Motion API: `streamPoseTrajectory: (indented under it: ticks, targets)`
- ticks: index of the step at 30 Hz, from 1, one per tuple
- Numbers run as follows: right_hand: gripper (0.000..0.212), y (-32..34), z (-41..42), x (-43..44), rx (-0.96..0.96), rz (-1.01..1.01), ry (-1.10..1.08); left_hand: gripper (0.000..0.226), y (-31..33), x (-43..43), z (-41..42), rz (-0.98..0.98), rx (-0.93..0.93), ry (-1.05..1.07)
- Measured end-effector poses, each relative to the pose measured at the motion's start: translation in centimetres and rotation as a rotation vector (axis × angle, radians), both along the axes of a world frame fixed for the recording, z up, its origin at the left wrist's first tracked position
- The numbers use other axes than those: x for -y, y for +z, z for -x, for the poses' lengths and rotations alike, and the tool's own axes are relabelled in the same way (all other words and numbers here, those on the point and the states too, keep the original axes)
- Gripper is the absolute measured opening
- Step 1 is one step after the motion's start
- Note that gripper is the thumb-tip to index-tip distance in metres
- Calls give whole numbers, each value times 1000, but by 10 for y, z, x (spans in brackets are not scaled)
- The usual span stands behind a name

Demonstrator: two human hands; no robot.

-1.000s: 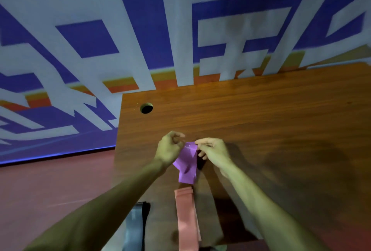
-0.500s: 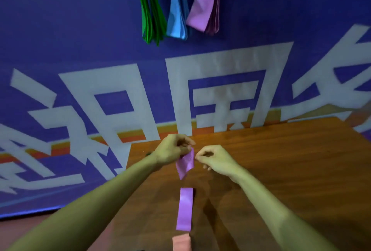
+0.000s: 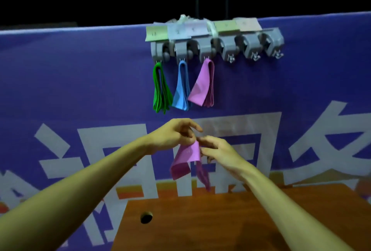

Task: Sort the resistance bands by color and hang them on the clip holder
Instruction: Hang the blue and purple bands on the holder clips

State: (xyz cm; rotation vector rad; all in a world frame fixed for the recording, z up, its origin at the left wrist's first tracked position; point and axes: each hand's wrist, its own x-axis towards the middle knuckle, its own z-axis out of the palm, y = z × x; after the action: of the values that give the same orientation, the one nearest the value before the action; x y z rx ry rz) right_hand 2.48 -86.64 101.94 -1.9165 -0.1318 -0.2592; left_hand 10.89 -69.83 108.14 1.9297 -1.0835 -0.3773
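Observation:
A purple resistance band [image 3: 186, 157] hangs in the air above the table, pinched at its top edge by my left hand [image 3: 176, 134] and my right hand [image 3: 217, 151]. Its loose end dangles down. Above, a grey clip holder [image 3: 218, 47] is fixed to the purple banner. Green bands [image 3: 160, 90] hang from its first clip, blue bands [image 3: 181, 88] from the second and purple bands [image 3: 202, 86] from the third. The three clips on the right carry nothing.
Coloured paper labels [image 3: 200, 27] sit along the top of the holder. The wooden table [image 3: 220, 220] lies below, with a round cable hole [image 3: 146, 217] near its far left corner. The banner wall [image 3: 80, 90] stands behind the table.
The view has tilted up from the table to the clip holder. Both hands have lifted the purple band off the table and higher toward the hanging bands.

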Motion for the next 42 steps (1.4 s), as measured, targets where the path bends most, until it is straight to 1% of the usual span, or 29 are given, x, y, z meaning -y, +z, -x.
streamPoseTrajectory:
  ticks: [3, 8, 11, 13, 17, 20, 22, 25, 27, 29, 31, 34, 37, 39, 42]
  targets:
    - [19, 20, 2, 10, 34, 17, 42, 35, 23, 5, -2, 61, -34, 17]
    - [13, 49, 4, 30, 119, -224, 63, 36, 49, 15, -5, 170, -87, 35]
    - [8, 69, -1, 38, 186, -272, 37, 34, 60, 21, -8, 178, -124, 35]
    - [10, 85, -8, 42, 231, -299, -1, 33, 68, 23, -13, 163, -158, 47]
    - [13, 116, -23, 49, 268, -307, -47, 23, 85, 33, -26, 144, -130, 31]
    - [16, 137, -36, 57, 296, -297, -120, 19, 97, 45, -33, 158, -109, 63]
    - [13, 151, -44, 64, 319, -267, -184, 12, 108, 53, -37, 168, -82, 83]
    - [4, 173, -57, 72, 327, -249, -242, 13, 128, 67, -43, 237, -53, 185]
    - [1, 184, -66, 77, 318, -285, -255, 12, 141, 77, -47, 283, -12, 259]
    - [4, 192, -75, 80, 305, -316, -272, 14, 152, 85, -52, 301, 70, 321]
    - [9, 197, -85, 82, 292, -296, -333, 14, 161, 90, -58, 287, 138, 361]
    - [9, 202, -100, 86, 287, -297, -391, 7, 170, 96, -67, 262, 186, 409]
    - [5, 206, -112, 88, 280, -208, -460, 8, 173, 102, -79, 238, 263, 461]
    - [11, 208, -120, 90, 281, -127, -504, 12, 172, 106, -84, 185, 354, 480]
    - [6, 209, -125, 91, 258, -31, -560, 18, 167, 113, -91, 96, 512, 514]
